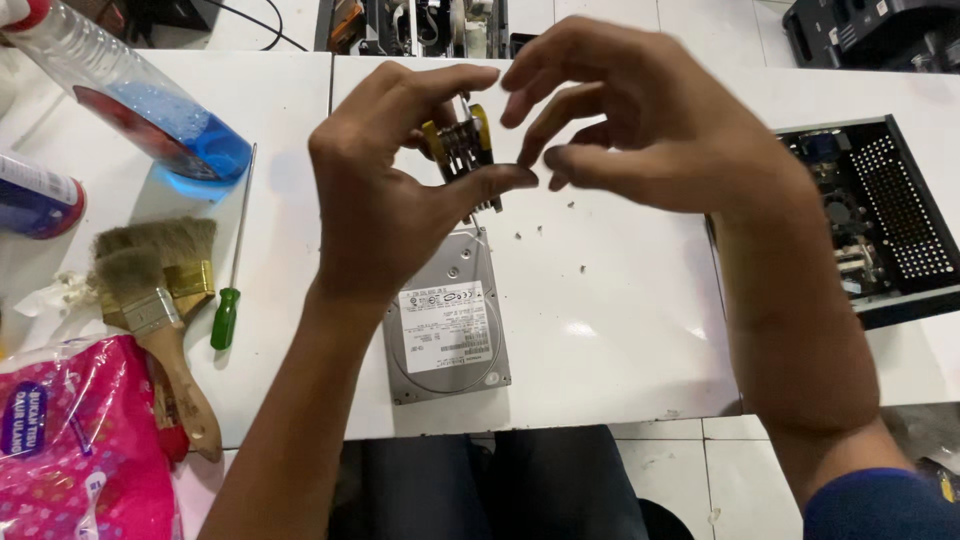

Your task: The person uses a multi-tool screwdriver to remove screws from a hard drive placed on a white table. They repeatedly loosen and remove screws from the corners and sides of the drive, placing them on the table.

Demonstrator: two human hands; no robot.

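Holding the small yellow-handled tool set point(462, 140) pinched in your left hand point(385, 190) above the hard drive point(447, 325) on the worktop point(620, 310), keep it steady while your right hand point(640, 125), fingers curled and holding nothing, picks at it; work directly over the worktop so nothing small gets lost.

The white table point(620, 330) bears a hard drive point(445, 335), 2 brushes point(160, 290), a green-handled screwdriver point(228, 300) and a pink packet point(70, 440).

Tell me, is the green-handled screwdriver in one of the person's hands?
No, the green-handled screwdriver lies on the white table, left of the left hand.
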